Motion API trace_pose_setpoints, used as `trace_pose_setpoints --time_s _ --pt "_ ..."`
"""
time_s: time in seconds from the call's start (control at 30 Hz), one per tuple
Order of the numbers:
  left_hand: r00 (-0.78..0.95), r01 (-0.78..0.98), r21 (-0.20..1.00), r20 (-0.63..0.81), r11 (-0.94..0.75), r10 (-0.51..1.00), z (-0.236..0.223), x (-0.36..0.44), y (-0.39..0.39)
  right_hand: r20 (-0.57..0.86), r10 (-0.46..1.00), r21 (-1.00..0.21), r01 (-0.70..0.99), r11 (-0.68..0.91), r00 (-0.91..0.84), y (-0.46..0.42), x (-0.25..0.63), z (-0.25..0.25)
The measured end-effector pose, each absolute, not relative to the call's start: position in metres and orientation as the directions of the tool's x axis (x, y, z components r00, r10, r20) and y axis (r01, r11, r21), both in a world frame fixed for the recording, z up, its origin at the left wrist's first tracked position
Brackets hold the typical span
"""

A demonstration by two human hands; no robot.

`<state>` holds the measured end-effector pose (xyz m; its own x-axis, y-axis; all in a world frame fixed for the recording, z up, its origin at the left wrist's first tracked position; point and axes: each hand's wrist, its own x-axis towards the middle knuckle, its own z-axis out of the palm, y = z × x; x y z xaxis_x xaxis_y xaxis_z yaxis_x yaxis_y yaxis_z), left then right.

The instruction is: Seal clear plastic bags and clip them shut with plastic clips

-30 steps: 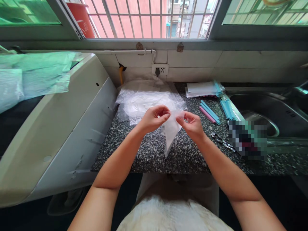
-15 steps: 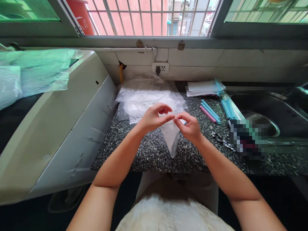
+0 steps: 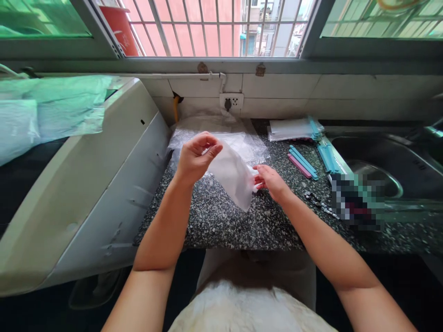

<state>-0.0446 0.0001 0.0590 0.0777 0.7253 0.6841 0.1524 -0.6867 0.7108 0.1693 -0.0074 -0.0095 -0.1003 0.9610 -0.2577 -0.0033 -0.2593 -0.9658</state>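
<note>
Over the counter hangs a frosted, see-through plastic bag (image 3: 232, 173), slanting between my two hands with a rounded corner drooping at its lower end. My left hand (image 3: 199, 156) pinches the bag's upper left edge between thumb and fingers. At the bag's right side, my right hand (image 3: 270, 180) has its bent fingers on a crumpled white part of the plastic; the fingertips are partly covered by it. Behind the hands lies a heap of clear plastic bags (image 3: 242, 143) on the counter.
Blue and pink sealing clips (image 3: 302, 161) lie on the speckled counter (image 3: 221, 226), with a stack of flat bags (image 3: 290, 128) behind them. A steel sink (image 3: 367, 157) is at right, a pixelated item (image 3: 356, 203) before it. A large pale machine (image 3: 104, 184) stands left.
My hands have moved apart: the left up and to the left, the right slightly down. The bag, earlier hanging point down between close fingertips, is now spread out slantwise between them.
</note>
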Motion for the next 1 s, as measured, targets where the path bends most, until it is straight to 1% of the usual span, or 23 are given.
trace_pose_setpoints --time_s 0.07,0.2,0.37,0.6,0.7,0.9,0.97,1.0 --pt "0.06 0.176 0.688 0.706 -0.704 0.706 0.057 -0.047 0.002 -0.283 0.944 -0.952 -0.075 -0.298 -0.167 -0.011 0.162 -0.012" --pt "0.08 0.222 0.668 0.713 -0.71 0.696 0.054 -0.044 0.003 -0.222 0.951 -0.95 -0.174 -0.261 -0.215 -0.014 0.155 -0.019" --pt "0.11 0.233 0.658 0.713 -0.716 0.692 0.056 -0.04 -0.002 -0.127 0.97 -0.974 -0.157 -0.162 -0.208 -0.012 0.156 -0.027" --pt "0.162 0.212 0.656 0.707 -0.724 0.688 0.057 -0.036 -0.005 -0.125 0.981 -0.966 -0.206 -0.153 -0.145 -0.009 0.155 -0.03" --pt "0.157 0.205 0.648 0.718 -0.733 0.678 0.057 -0.035 -0.006 -0.085 0.988 -0.984 -0.147 -0.104 -0.131 -0.007 0.155 -0.033" --pt "0.101 0.192 0.657 0.725 -0.729 0.681 0.057 -0.039 -0.004 0.048 0.989 -0.996 0.069 0.058 -0.136 0.0 0.161 -0.042" --pt "0.105 0.196 0.656 0.725 -0.729 0.681 0.057 -0.04 -0.004 0.151 0.984 -0.965 0.201 0.168 -0.098 0.001 0.164 -0.042" --pt "0.118 0.199 0.654 0.724 -0.73 0.68 0.058 -0.041 -0.004 0.231 0.97 -0.93 0.277 0.241 -0.069 0.0 0.165 -0.04"
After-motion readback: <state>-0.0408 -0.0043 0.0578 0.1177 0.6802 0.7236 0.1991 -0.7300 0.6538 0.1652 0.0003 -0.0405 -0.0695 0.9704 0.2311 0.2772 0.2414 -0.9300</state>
